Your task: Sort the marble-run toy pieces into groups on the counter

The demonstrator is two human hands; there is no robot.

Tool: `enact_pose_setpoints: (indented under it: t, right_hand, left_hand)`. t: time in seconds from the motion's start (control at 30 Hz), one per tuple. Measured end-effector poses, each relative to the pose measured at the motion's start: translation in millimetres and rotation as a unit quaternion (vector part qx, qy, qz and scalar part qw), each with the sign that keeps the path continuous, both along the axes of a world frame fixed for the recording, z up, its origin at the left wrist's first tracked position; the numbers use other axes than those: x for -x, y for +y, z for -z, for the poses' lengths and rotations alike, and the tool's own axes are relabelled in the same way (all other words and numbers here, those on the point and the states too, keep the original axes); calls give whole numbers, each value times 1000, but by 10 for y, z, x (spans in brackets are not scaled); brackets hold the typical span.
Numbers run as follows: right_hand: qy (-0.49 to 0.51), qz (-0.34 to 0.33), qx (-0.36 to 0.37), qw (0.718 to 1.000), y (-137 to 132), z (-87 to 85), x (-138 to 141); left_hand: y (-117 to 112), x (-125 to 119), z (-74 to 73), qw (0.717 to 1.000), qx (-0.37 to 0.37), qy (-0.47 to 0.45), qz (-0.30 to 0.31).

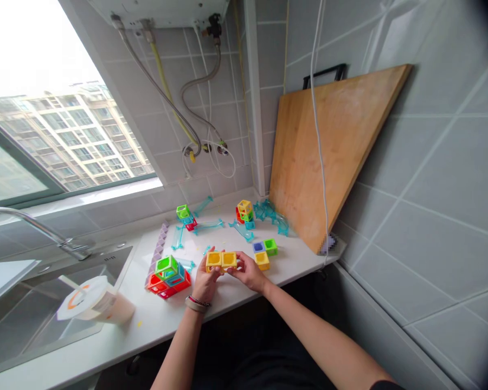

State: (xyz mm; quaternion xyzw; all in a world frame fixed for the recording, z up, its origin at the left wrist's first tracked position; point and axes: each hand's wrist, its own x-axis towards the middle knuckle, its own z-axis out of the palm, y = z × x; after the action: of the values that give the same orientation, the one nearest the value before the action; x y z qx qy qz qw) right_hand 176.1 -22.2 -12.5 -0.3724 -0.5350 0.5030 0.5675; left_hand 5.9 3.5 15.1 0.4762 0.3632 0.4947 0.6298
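Both my hands hold a pair of joined yellow cube blocks (222, 260) just above the white counter (228, 303). My left hand (206, 279), with a bracelet on the wrist, grips the left cube. My right hand (249, 272) pinches the right cube. To the left stands a stack of green, teal and red cubes (168, 276). Just right of my hands lie a blue, a green and a yellow cube (264, 252). Further back sit a small green and red cube group (185, 215), a yellow-topped cube stack (245, 214) and clear teal track pieces (270, 214).
A wooden cutting board (329, 157) leans on the tiled wall at the right, with a white cable across it. A sink (44, 303) with a faucet (36, 230) lies at the left, a lidded cup (95, 306) on its edge. Hoses hang from a heater above.
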Motion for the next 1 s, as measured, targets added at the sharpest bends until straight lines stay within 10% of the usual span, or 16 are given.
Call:
enact_pose_setpoints:
  t: [0.63, 1.0]
  right_hand:
    - [-44, 1, 40, 998, -63, -71, 2]
    - [-79, -9, 18, 997, -108, -72, 6]
  left_hand:
    - [77, 38, 92, 999, -9, -39, -28]
    - [18, -49, 51, 983, -86, 118, -107]
